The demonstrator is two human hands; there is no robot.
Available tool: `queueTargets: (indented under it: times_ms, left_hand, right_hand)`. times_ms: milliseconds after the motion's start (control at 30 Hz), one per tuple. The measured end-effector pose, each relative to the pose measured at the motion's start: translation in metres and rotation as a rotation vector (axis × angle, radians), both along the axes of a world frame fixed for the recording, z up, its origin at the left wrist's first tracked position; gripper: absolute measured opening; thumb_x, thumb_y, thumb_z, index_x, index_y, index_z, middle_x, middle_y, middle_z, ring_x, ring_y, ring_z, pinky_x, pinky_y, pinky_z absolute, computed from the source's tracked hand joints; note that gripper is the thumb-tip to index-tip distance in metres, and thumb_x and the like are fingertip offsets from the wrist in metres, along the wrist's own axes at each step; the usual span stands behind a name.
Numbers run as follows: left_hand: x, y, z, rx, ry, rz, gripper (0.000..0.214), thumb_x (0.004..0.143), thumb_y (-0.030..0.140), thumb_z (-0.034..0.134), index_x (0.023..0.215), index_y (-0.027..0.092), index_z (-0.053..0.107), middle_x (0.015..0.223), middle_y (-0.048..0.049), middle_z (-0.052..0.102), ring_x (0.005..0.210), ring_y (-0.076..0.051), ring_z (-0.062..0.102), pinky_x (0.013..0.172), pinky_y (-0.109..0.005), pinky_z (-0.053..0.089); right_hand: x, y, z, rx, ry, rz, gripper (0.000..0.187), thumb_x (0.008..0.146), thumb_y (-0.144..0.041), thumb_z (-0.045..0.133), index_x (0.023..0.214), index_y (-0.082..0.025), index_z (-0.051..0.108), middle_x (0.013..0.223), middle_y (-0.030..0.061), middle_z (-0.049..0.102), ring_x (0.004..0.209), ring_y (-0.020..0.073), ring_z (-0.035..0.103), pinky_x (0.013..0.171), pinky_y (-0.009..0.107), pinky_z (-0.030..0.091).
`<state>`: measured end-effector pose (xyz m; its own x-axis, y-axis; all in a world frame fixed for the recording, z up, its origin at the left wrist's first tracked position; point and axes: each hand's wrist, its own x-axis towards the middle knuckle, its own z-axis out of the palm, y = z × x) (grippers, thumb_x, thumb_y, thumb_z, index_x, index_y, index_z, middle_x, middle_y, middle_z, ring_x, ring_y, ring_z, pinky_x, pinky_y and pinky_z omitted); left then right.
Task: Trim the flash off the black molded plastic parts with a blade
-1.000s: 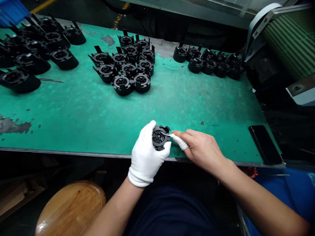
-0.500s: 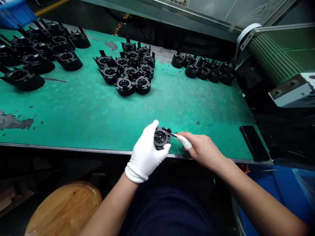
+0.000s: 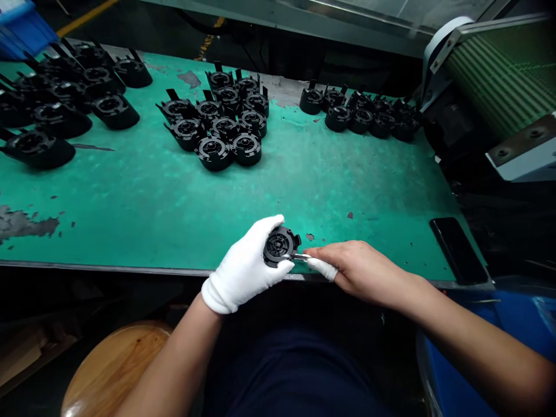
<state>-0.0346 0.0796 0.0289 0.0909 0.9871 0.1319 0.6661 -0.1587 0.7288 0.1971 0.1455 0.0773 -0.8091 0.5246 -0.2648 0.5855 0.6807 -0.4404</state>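
Note:
My left hand [image 3: 247, 266], in a white glove, is closed round a round black plastic part [image 3: 278, 245] held over the near edge of the green table [image 3: 143, 197]. My bare right hand [image 3: 354, 267], with a white wrap on one finger, pinches a small thin blade [image 3: 300, 255] whose tip touches the lower right rim of that part. Both hands sit close together at the table's front edge.
Several black plastic parts stand in groups: far left [image 3: 56, 110], middle back [image 3: 221, 121] and back right [image 3: 360, 113]. A dark phone [image 3: 458, 249] lies at the table's right front corner. A ribbed green conveyor [image 3: 499, 75] stands at right, a wooden stool [image 3: 117, 370] below left.
My left hand has turned the black part and shifted a little left and down. The blade has moved from the part's upper right side to its lower right rim.

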Motion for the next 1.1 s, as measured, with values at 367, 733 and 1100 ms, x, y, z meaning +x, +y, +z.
queueTargets:
  times_ms: [367,733,1100]
  left_hand:
    - [-0.008,0.011,0.002,-0.024,-0.01,-0.15,0.069,0.08,0.037,0.071,0.141,0.024,0.042,0.144,-0.0086,0.053,0.132,-0.026,0.054,0.113,-0.041,0.046]
    - [-0.01,0.012,0.003,-0.034,-0.015,-0.169,0.069,0.079,0.034,0.072,0.14,0.023,0.042,0.143,-0.0077,0.054,0.131,-0.024,0.054,0.113,-0.037,0.045]
    - [-0.008,0.011,0.003,-0.039,-0.029,-0.155,0.066,0.081,0.037,0.07,0.14,0.023,0.043,0.141,-0.0082,0.054,0.131,-0.024,0.054,0.113,-0.038,0.044]
  right_hand:
    - [0.001,0.009,-0.002,-0.084,0.005,0.058,0.046,0.092,-0.012,0.05,0.134,-0.028,0.061,0.12,0.0038,0.073,0.104,0.0223,0.07,0.086,0.029,0.051]
    - [-0.005,0.021,0.005,-0.045,-0.074,0.139,0.044,0.091,-0.011,0.049,0.131,-0.024,0.062,0.111,0.0054,0.075,0.093,0.0227,0.071,0.075,0.028,0.05]
    - [-0.001,0.011,-0.009,-0.113,0.048,0.031,0.04,0.093,-0.012,0.049,0.129,-0.024,0.063,0.121,0.0049,0.073,0.106,0.0238,0.07,0.087,0.03,0.05]
